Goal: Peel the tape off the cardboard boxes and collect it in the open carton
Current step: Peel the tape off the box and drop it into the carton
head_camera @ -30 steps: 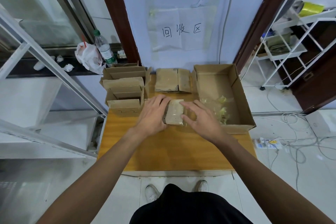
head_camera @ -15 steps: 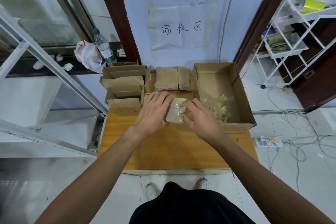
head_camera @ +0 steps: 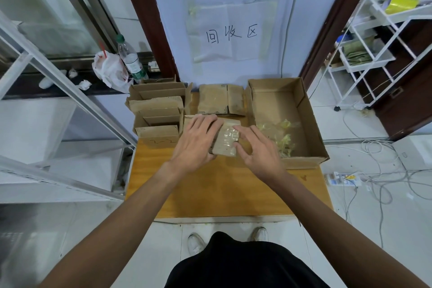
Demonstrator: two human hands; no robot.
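Rightward, open carton holding crumpled tape scraps, taped box just beside

Wood surface: folded boxes stacked at 10 o'clock, flat box at 12, open carton at 2, taped box centre.

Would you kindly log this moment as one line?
left hand: presses small flat brown cardboard box | right hand: touches its clear tape, grip unclear | open cardboard carton: crumpled tape inside
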